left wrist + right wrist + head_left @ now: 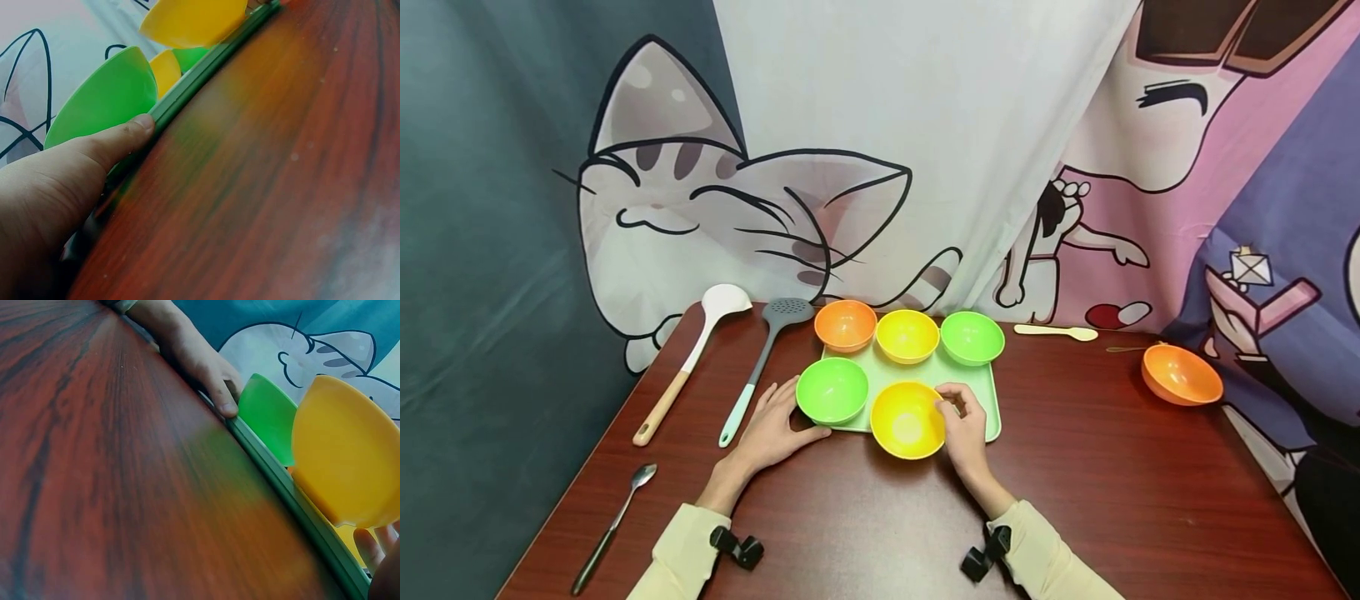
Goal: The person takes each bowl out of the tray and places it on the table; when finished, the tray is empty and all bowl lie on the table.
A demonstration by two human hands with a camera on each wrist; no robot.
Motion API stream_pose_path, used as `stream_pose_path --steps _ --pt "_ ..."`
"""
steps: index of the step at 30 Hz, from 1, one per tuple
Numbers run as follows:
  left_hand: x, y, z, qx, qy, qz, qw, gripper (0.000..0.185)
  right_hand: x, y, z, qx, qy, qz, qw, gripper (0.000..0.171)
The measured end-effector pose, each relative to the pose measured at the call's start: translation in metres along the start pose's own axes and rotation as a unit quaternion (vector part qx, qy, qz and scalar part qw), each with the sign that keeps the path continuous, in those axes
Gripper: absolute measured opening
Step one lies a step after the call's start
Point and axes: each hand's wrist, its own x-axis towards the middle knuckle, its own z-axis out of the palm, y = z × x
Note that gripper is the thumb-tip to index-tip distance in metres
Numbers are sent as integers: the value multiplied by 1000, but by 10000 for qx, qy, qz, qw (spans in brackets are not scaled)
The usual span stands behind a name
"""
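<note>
Along front of green tray (989, 385), right hand (964, 429) pinches nearer yellow bowl (907, 423) by rim; outspread left hand (777, 431) braces corner, seemingly for steadiness!

Bright, even light, pale glare on the tabletop (850, 521), wrist views softer

One high head view and two low wrist views meet at the tray (880, 371).
The head camera looks forward and down from well above the tabletop (1120, 483), the curtain (925, 75) filling its upper half. The left wrist camera looks closely along the tray's edge, tilted, with the left hand (775, 429) at lower left. The right wrist camera, low and tilted too, faces that hand at upper centre. All three share the front green bowl (832, 392) and front yellow bowl (906, 421).
</note>
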Motion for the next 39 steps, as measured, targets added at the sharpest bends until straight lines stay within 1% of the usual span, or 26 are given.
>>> stream_pose_path --steps 4,17,25,33,36,39 --pt "0 1 0 1 -6 1 10000 92 0 -1 -1 17 -29 -7 10000 18" --pt "0 0 -3 33 7 -4 10000 93 -2 -3 0 105 -88 -221 9997 15" --pt "-2 0 -1 50 19 9 10000 92 -3 -3 -2 -18 -88 -168 9998 16" --pt "-1 1 0 61 35 45 10000 93 -3 -2 -17 22 103 -95 9999 16" --pt "-2 1 0 48 19 46 10000 93 -3 -4 -22 3 245 -84 9997 16" --pt "-2 1 -1 31 11 29 10000 93 0 -3 -28 100 419 -97 9990 15"
